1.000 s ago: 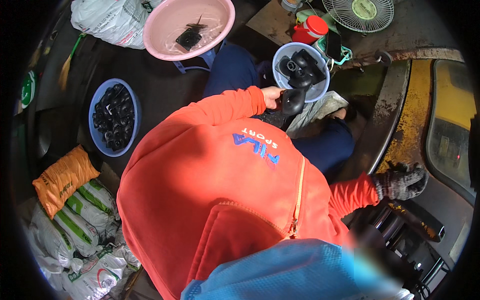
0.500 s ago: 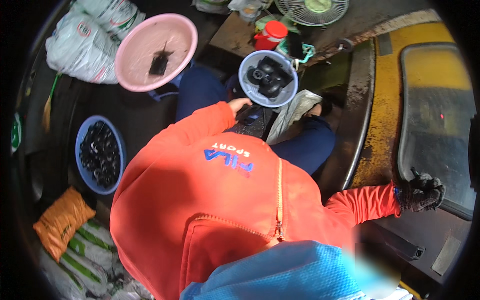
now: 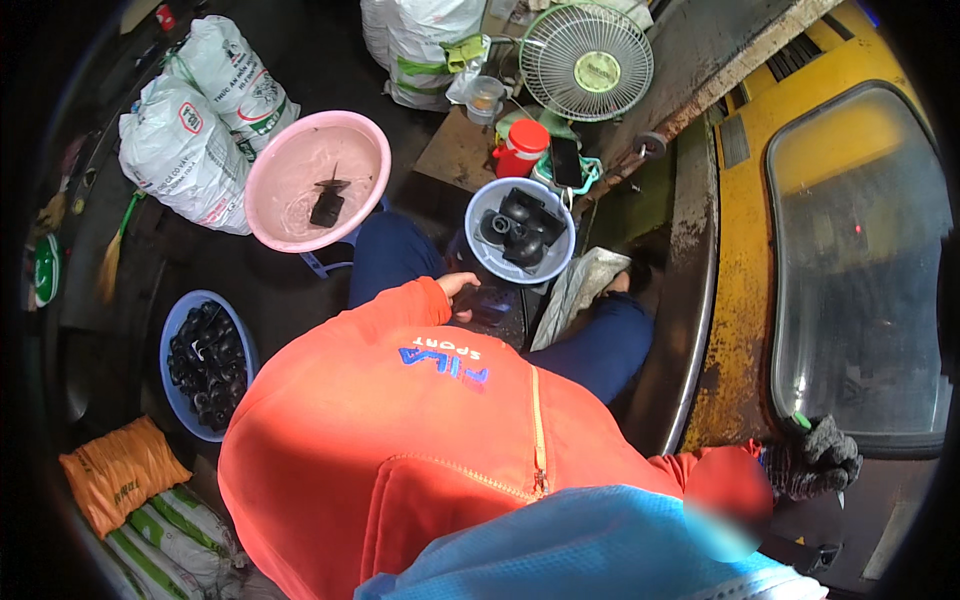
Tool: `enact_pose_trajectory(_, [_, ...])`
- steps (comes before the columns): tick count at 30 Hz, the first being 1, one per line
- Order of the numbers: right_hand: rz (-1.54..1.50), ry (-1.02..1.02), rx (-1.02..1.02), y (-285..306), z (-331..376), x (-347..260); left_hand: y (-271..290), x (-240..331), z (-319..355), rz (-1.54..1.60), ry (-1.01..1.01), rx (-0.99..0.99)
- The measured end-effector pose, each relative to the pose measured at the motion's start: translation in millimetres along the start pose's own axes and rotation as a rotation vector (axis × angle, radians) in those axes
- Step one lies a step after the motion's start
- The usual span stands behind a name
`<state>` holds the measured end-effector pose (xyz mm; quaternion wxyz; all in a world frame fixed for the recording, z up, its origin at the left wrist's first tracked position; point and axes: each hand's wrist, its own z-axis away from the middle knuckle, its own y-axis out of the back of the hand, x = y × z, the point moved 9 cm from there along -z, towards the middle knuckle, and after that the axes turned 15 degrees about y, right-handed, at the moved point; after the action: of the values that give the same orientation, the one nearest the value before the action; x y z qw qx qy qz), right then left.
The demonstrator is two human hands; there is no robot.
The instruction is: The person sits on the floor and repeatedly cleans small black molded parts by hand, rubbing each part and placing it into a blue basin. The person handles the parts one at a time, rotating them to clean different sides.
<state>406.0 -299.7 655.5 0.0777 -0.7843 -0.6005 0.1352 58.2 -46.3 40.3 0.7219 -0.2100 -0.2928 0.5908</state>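
My bare left hand [image 3: 458, 286] is between my knees, thumb and fingertip on either side of a dark plastic part [image 3: 490, 306], which it grips. Just beyond is a pale blue basin [image 3: 474, 252] holding several black moulded plastic parts [image 3: 522, 228]. Far to the right, beside the yellow machine, my right hand [image 3: 818, 462] in a dark grey knit glove is closed on a small green-handled knife [image 3: 801, 421]. The knife's pointed metal tip shows below the fist; the glove hides its middle.
A pink basin [image 3: 262, 205] with water and a black part stands ahead left; a blue tub [image 3: 178, 398] of black parts is at left. White sacks [image 3: 185, 150], a fan [image 3: 540, 60], a red jug [image 3: 522, 148] and an orange bag [image 3: 120, 475] surround me. The yellow machine [image 3: 735, 350] borders my right.
The view has tilted up, so the surroundings sit lower in the picture. The knife's green handle and tip now show at my right hand. My left hand stays near the blue basin.
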Motion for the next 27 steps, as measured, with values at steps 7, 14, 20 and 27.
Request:
enact_pose_trajectory(7, [0.021, -0.017, 0.021, 7.1, 1.3, -5.7, 36.6, -9.0, 1.4, -0.128, 0.015, 0.179])
enact_pose_trajectory(14, [0.033, -0.019, 0.038, 9.0, 5.7, -2.6, 42.6, -9.9, -6.8, -0.194, 0.058, 0.249])
enact_pose_trajectory(20, [0.041, -0.015, 0.037, 6.3, 4.4, -9.6, 44.5, -11.3, 3.0, -0.243, 0.06, 0.354])
enact_pose_trajectory(27, [0.032, -0.016, 0.041, 6.4, 5.9, -6.7, 31.0, -5.1, 21.2, -0.218, 0.027, 0.449])
